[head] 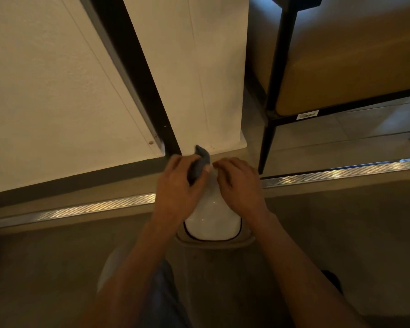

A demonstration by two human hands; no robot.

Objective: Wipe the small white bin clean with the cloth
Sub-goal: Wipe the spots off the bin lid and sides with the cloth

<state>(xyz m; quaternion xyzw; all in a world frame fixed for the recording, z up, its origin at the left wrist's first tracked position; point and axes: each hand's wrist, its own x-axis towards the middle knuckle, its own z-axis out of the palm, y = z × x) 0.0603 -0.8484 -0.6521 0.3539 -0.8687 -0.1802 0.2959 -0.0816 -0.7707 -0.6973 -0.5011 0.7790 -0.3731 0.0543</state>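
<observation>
The small white bin (212,221) stands on the floor (57,268) just in front of the person, near the base of a white wall (206,79), with both arms reaching down over it. The left hand (178,185) grips a bunched blue-grey cloth (200,162), fingers curled round it, and holds it at the bin's far upper edge on the left. The right hand (240,183) rests on the bin's top at the right with its fingers bent over the far edge, seemingly steadying it; it holds nothing else that can be seen. The near part of the lid shows glossy and white, with small highlights, and no dirt is plain on it, though the dim light makes that hard to judge. By the look of it the wiping is under way at the far edge of the top, and the near face and sides would still be left to do. A chair (341,79) stands to the far right
</observation>
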